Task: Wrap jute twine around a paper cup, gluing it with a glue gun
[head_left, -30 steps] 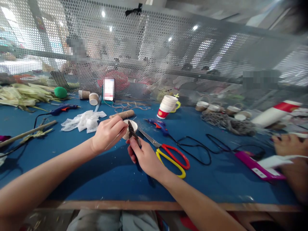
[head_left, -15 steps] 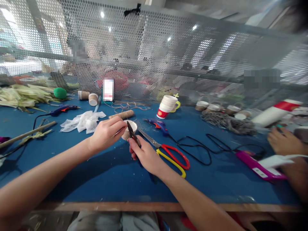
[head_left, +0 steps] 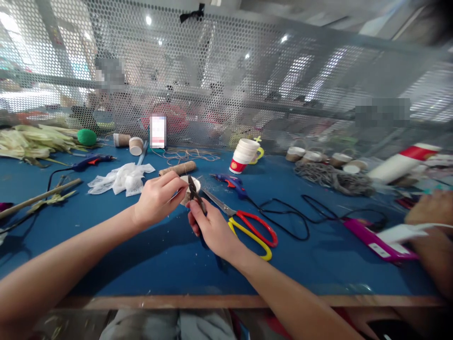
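Note:
My right hand [head_left: 214, 226] is wrapped round dark pliers [head_left: 197, 196], whose jaws point up and away over a small cup [head_left: 194, 183]. Close by on the left, my left hand [head_left: 159, 196] has its fingers pinched at the jaws; what they hold is too small to make out. The cup stands partly hidden behind the pliers and fingers. Large scissors [head_left: 253, 229] with one red and one yellow handle lie just right of my right hand. Beyond the cup is a brown roll [head_left: 179, 168].
Stacked paper cups [head_left: 243, 155], glue guns [head_left: 230, 183] [head_left: 92, 160], white cloth [head_left: 125, 178] and grey cord [head_left: 334, 178] lie around. A purple power strip [head_left: 378, 240] is at right, near another person's hand [head_left: 430, 210]. A perforated screen [head_left: 226, 71] stands behind.
The pliers' jaws have turned slightly more upright near my left fingertips. The other person's hand at the right has shifted right. The whole view has moved slightly.

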`<state>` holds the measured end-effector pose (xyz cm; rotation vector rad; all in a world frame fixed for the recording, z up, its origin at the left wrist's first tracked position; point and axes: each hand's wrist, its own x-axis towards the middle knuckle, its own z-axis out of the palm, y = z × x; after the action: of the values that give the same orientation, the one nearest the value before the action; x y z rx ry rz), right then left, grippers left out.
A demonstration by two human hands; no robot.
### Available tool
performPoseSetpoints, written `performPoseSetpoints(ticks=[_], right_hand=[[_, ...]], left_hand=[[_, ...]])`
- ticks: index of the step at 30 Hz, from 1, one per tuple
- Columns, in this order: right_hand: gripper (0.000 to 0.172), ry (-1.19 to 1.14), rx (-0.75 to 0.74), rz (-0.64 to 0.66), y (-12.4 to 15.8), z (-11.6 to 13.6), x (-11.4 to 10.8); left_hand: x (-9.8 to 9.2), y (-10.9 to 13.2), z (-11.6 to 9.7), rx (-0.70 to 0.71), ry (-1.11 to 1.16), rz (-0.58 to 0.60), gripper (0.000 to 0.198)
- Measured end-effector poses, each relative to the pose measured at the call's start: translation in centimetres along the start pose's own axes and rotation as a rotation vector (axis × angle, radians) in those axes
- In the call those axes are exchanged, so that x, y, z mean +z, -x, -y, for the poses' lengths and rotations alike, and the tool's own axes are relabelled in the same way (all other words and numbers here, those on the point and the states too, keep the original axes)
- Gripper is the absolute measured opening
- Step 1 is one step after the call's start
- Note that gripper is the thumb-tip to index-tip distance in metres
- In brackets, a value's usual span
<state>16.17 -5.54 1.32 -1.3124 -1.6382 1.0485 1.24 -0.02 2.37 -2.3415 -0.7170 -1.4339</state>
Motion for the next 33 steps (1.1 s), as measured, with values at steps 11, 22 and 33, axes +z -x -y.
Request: performPoseSetpoints(ticks=[11,22,33], right_hand=[[0.035,-0.057,-0.037,-0.06,-0.1,-0.7,1.1],[0.037,0.001,-0.029,-0.103,-0.9,-1.1,-0.2],[0.023,0.326,-0.235,-0.24,-1.0,-0.9,-1.1]], left_hand=[[0.6,0.1,-0.6,-0.101,0.1,-0.06,0.012],[-0.2,-0.3,0.7,0.004,0.011,0.021,0.009],[-0.1,-1.1,-0.8,-1.413,1.479,0.277,0.013]])
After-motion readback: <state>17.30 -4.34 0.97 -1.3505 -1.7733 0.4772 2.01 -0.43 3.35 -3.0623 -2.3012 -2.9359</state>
